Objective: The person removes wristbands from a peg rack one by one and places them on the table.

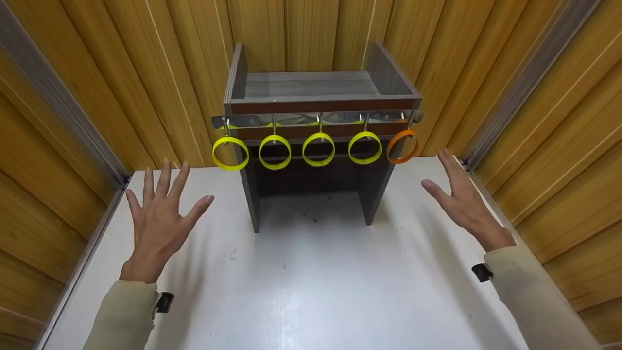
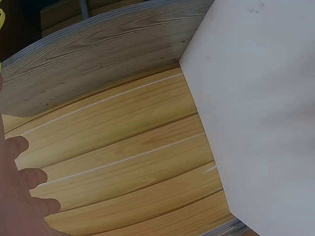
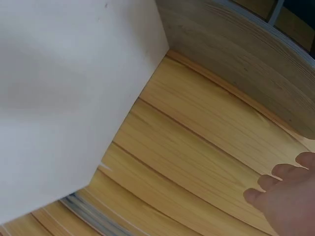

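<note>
The left hand [image 1: 162, 214] lies at eight o'clock of the shelf unit [image 1: 311, 85], the right hand [image 1: 461, 201] at four; both empty, outstretched. Yellow rings [image 1: 319, 164] and an orange ring [image 1: 401, 161] hang across its front. Apparently no handling is underway; touching rings calls for reaching inward.

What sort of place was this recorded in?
Probably a small staged work booth: wood-look walls rise around a white surface, where a grey shelf carries a row of hanging rings.
</note>
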Available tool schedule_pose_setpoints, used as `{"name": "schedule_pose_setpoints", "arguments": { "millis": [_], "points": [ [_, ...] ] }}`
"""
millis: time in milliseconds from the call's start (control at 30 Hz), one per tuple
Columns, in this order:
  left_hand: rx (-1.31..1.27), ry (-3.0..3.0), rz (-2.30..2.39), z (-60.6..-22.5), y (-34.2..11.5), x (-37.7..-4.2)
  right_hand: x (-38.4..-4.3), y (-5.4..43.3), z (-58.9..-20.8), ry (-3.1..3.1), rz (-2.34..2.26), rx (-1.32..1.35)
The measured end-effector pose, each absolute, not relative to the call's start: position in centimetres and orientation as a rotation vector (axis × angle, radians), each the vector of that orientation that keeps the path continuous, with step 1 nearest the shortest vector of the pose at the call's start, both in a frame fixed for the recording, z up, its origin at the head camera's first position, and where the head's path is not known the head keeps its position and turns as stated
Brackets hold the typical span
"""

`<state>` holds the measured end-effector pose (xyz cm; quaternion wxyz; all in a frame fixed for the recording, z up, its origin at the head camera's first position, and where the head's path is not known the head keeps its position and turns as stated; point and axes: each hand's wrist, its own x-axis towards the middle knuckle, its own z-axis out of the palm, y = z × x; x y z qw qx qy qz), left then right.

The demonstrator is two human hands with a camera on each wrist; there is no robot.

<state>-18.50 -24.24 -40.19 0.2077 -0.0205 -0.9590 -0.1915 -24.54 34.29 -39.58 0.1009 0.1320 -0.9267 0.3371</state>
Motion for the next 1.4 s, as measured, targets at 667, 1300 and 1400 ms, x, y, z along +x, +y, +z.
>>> {"name": "schedule_pose_setpoints", "arguments": {
  "millis": [667, 1300, 1400],
  "points": [
    [-0.165, -2.288, -1.103, -36.6, -22.3, -18.4, -25.9, 31.1, -42.2, -2.34, 1.515, 0.37],
    [-0.106, -2.072, -1.592, -36.4, -21.9, -19.7, -27.9, 29.7, -46.3, -2.257, 1.827, 0.253],
    [-0.077, -2.045, -1.645, -36.5, -22.1, -20.0, -28.1, 29.3, -46.6, -2.269, 1.844, 0.243]
  ]
}}
